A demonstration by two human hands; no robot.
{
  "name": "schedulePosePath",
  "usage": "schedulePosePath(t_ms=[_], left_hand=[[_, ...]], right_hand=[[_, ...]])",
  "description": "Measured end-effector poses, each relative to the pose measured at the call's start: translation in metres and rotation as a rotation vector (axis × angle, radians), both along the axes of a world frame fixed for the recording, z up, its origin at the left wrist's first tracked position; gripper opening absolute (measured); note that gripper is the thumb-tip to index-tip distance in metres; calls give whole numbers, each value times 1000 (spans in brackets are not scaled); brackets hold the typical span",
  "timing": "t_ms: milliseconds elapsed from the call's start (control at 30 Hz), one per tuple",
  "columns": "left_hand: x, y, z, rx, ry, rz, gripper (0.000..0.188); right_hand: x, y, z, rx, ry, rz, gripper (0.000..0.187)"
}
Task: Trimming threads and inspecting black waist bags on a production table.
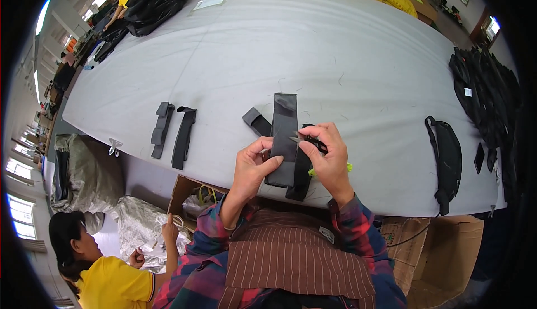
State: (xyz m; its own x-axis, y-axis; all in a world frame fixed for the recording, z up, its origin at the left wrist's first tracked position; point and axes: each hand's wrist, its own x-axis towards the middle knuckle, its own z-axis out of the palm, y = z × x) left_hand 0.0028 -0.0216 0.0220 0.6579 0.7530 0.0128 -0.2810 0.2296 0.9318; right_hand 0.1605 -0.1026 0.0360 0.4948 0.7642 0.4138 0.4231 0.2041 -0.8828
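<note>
My left hand [253, 168] pinches the left edge of a flat black fabric strip [285, 113], thumb on top. The strip lies lengthwise away from me, its far end on the table. Over its right edge, my right hand [330, 155] is closed round small dark thread snips [311, 141], their pointed tips close to the fabric. Something bright yellow-green shows beside the right palm, partly covered. More black strips lie under and beside the held one, one sticking out as a folded strap end [257, 121] to the left.
Two black straps [161, 130] lie left on the white-covered table [358, 57]. A black pouch [446, 161] and piled black items [486, 96] are at the right. Cardboard boxes [447, 253] stand below the near edge. A person in yellow [112, 275] is close at lower left.
</note>
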Motion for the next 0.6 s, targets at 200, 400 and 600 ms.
schedulePosePath(t_ms=[200, 400, 600], left_hand=[[0, -2, -5, 147, 19, -68, 17], [-1, -4, -10, 437, 162, -154, 22], [7, -9, 0, 471, 261, -94, 21]], right_hand=[[8, 14, 9, -41, -180, -131, 37], [35, 37, 0, 12, -104, -215, 11], [32, 31, 10, 35, 431, -49, 9]])
